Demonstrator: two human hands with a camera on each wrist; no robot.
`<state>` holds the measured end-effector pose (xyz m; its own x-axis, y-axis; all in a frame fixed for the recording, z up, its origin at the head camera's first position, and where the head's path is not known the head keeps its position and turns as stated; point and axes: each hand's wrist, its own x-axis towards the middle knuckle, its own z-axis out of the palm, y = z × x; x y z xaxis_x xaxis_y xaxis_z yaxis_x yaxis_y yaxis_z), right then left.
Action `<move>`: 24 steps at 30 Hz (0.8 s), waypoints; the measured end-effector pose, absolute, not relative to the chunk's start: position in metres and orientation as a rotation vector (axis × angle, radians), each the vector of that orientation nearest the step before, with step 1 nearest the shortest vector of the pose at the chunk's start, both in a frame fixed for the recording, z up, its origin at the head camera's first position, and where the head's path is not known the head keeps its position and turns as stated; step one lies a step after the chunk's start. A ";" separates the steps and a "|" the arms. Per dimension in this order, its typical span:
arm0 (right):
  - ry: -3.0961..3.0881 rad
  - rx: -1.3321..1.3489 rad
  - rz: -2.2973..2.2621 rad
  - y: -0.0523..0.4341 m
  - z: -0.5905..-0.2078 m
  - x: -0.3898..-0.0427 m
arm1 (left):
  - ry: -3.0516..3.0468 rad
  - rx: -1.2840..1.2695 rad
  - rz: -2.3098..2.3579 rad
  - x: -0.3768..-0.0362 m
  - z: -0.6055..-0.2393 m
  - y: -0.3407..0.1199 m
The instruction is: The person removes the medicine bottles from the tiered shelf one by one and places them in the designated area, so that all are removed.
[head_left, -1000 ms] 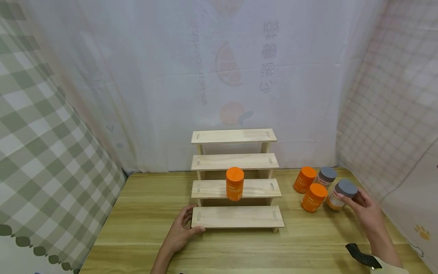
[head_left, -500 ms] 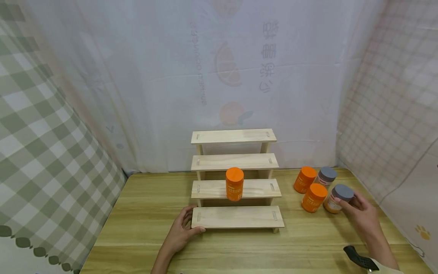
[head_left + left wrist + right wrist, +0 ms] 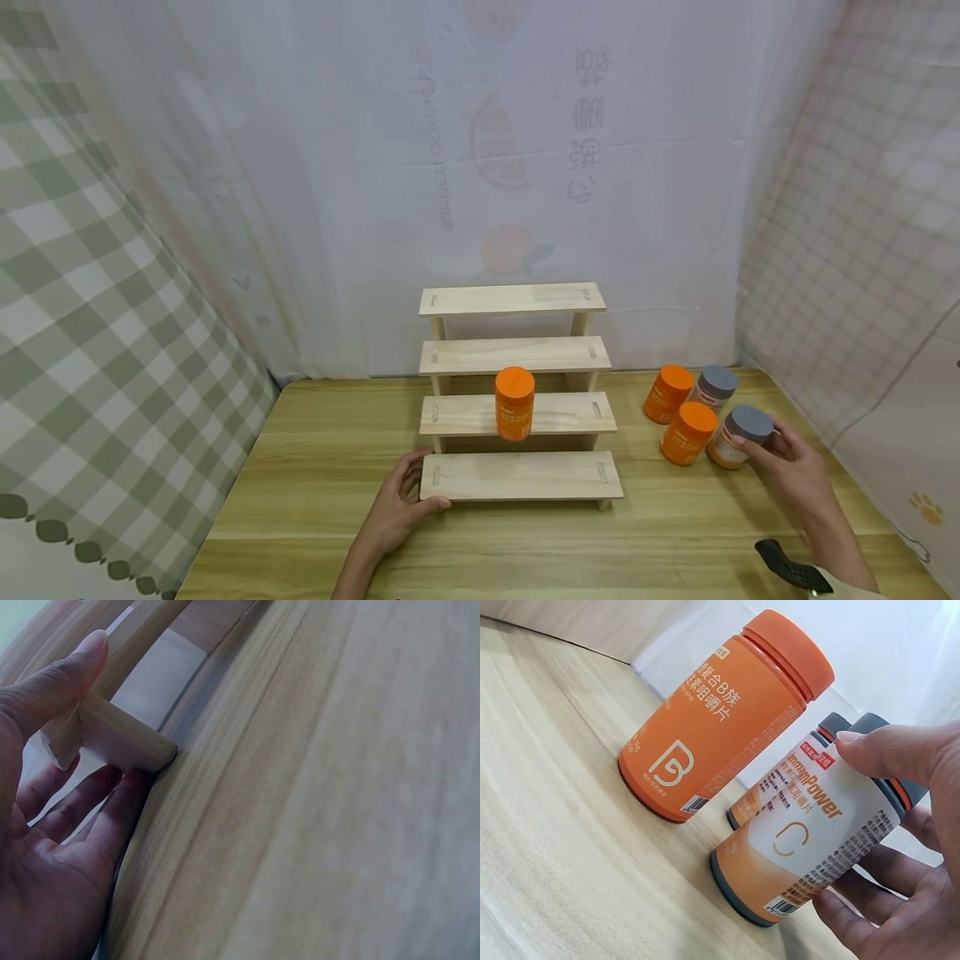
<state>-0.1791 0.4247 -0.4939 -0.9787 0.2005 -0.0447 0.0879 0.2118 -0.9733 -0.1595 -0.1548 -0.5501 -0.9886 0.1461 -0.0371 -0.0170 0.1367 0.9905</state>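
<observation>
A stepped wooden rack [image 3: 517, 392] stands mid-table with an orange bottle [image 3: 514, 403] on its second step. My left hand [image 3: 405, 500] grips the lowest step's left corner [image 3: 112, 739], thumb on top, fingers underneath. At the right, my right hand [image 3: 787, 467] holds a grey-lidded bottle [image 3: 738, 437] [image 3: 817, 832], tilted, its base on or just above the table. Close beside it stand an orange bottle [image 3: 687, 432] [image 3: 720, 754], another orange one [image 3: 667, 392] and a second grey-lidded bottle [image 3: 714, 386].
The wooden table [image 3: 525, 542] is hemmed by a white curtain [image 3: 450, 167] behind, a green checked cloth [image 3: 90, 333] at left and a pink checked cloth [image 3: 862, 208] at right. A black wrist strap [image 3: 787, 567] shows near the lower right.
My right hand has shifted the grey-lidded bottle slightly left, toward the orange bottle, and tilted it. The left hand and the rack have stayed still.
</observation>
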 end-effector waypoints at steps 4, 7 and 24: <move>-2.453 -0.261 1.784 0.426 -0.486 -0.179 | 2.275 0.134 1.969 -0.159 -0.550 -0.155; -2.507 -0.225 1.661 0.424 -0.480 -0.179 | 2.282 0.129 1.963 -0.159 -0.550 -0.155; -2.568 -0.007 1.383 0.395 -0.436 -0.170 | 2.265 0.092 1.992 -0.159 -0.550 -0.154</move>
